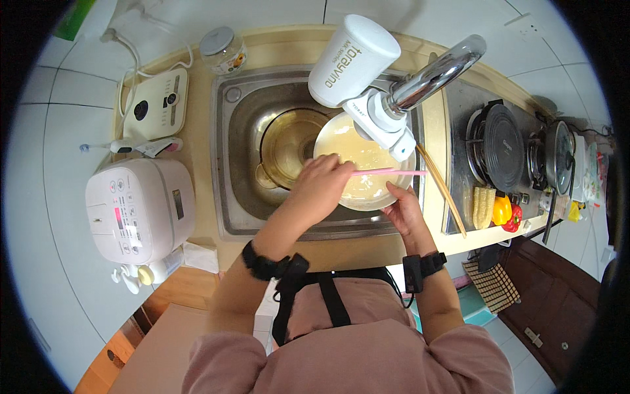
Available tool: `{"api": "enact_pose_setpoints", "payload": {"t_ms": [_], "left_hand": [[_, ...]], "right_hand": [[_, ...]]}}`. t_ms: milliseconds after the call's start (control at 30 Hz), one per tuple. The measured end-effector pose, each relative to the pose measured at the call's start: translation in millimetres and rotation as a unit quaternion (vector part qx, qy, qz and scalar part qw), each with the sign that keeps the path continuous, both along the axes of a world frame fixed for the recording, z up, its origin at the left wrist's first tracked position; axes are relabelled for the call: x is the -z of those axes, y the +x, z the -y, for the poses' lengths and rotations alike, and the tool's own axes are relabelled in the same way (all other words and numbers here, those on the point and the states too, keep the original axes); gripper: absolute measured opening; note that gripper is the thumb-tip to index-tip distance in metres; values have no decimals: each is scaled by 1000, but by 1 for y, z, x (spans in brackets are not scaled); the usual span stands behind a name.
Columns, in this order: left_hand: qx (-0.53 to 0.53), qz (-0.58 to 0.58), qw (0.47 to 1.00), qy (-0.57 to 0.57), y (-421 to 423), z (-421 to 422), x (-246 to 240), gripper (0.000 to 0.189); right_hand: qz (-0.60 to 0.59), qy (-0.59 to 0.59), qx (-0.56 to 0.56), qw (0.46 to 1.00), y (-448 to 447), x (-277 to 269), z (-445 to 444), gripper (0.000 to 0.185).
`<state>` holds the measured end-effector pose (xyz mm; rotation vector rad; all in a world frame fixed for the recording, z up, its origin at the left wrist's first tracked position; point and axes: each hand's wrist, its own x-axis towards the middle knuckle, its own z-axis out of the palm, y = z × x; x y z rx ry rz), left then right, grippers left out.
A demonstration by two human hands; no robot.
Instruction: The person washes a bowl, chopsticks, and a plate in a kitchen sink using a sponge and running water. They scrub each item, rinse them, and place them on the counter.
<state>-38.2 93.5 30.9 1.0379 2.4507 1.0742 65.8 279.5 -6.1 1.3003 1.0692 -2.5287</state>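
Note:
My left hand (325, 182) is closed around a thin pink stick-like tool (384, 172), which reaches rightward across a white bowl (389, 201). Pale yellow, glossy liquid (363, 152) lies in the bowl. My right hand (404, 209) grips the bowl's lower right rim, with the thumb on top and the fingers underneath. Over the sink, the bowl partly overlaps an amber glass pot (290, 143) that rests in the steel basin (246, 197). Above the bowl's far rim is a white faucet water filter (354, 61). What the pink tool's held end looks like is hidden by my left fingers.
Wooden chopsticks (445, 197) lie right of the sink, near a corn cob (483, 208), yellow pepper (501, 210) and red pepper (513, 219). Pans (504, 147) stand on the stove. A white rice cooker (142, 212) and lidded glass jar (223, 51) are at left. The chrome spout (438, 71) overhangs the basin.

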Motion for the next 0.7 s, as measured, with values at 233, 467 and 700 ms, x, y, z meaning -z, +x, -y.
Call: {"api": "enact_pose_setpoints", "payload": {"t_ms": [233, 467, 700], "left_hand": [[-61, -196, 974, -93, -23, 93, 19, 13], [49, 131, 970, -199, -56, 88, 74, 14], [63, 76, 933, -345, -59, 17, 166, 31]], "right_hand": [[-5, 21, 11, 1000, 9, -3, -8, 42], [-4, 16, 33, 999, 21, -4, -15, 44], [10, -31, 76, 997, 25, -7, -17, 46]]}}
